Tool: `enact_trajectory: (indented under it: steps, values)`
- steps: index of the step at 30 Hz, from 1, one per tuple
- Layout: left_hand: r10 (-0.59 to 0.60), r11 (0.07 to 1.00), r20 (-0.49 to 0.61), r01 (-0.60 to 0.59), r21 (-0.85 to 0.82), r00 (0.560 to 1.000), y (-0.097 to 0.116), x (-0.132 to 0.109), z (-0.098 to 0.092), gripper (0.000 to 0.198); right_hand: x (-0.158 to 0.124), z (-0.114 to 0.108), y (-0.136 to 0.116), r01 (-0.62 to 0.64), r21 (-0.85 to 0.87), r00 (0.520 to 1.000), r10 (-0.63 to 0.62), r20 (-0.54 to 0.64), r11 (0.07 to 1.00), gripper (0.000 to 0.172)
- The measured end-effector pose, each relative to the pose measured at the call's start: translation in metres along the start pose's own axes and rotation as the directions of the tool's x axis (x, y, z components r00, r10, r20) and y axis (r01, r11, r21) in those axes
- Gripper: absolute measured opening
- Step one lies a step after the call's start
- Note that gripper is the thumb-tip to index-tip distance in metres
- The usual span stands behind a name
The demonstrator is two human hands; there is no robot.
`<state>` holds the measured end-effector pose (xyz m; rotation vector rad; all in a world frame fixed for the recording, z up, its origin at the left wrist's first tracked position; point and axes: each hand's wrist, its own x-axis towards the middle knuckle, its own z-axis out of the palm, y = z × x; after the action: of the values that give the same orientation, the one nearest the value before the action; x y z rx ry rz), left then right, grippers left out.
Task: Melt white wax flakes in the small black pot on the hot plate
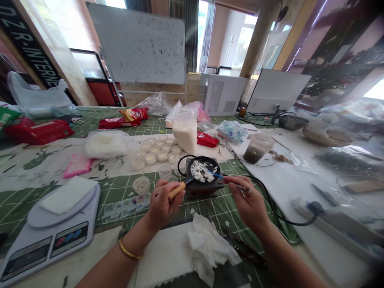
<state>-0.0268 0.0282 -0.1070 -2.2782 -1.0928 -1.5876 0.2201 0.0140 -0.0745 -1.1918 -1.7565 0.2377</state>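
Note:
My left hand (162, 204) is closed round the wooden handle (177, 190) of a small black pan (201, 170). The pan sits on a small dark heater (204, 188) and holds white wax flakes (202, 171). My right hand (247, 200) pinches a thin stick with a blue tip (216, 175) that reaches into the flakes. A black cable (270, 204) runs from the heater past my right wrist.
A white kitchen scale (51, 224) with a white pad stands at the near left. Several small filled cups (157, 152) and a bag of white granules (185, 130) lie behind the pan. Crumpled tissue (207, 248) lies near me. A power strip (312, 210) is at the right.

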Motion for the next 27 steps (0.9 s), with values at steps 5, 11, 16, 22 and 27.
enact_trajectory:
  steps: [5, 11, 16, 22, 27]
  values:
    - [0.004, 1.000, -0.005, -0.004, 0.002, 1.000, 0.001, 0.000, 0.000, 0.019, 0.000, -0.003, -0.003, 0.042, -0.076, 0.997, -0.047, -0.057, 0.996, 0.022]
    - [-0.001, 1.000, 0.007, 0.001, 0.004, 1.000, 0.001, 0.001, -0.001, 0.018, -0.002, -0.009, -0.011, 0.146, -0.257, 0.981, -0.174, -0.091, 0.955, 0.021]
    - [0.006, 1.000, 0.007, -0.006, 0.011, 1.000, 0.002, 0.001, 0.000, 0.018, -0.002, -0.009, -0.015, 0.132, -0.165, 0.990, -0.137, -0.018, 0.977, 0.021]
    - [-0.009, 1.000, 0.007, 0.009, -0.002, 1.000, 0.000, -0.001, 0.000, 0.019, -0.003, -0.010, -0.014, -0.030, 0.036, 0.998, 0.032, -0.046, 0.999, 0.017]
    - [-0.049, 0.999, 0.013, 0.049, -0.021, 0.999, -0.001, -0.002, 0.000, 0.019, -0.002, -0.010, -0.010, -0.130, 0.044, 0.991, 0.130, -0.007, 0.991, 0.017]
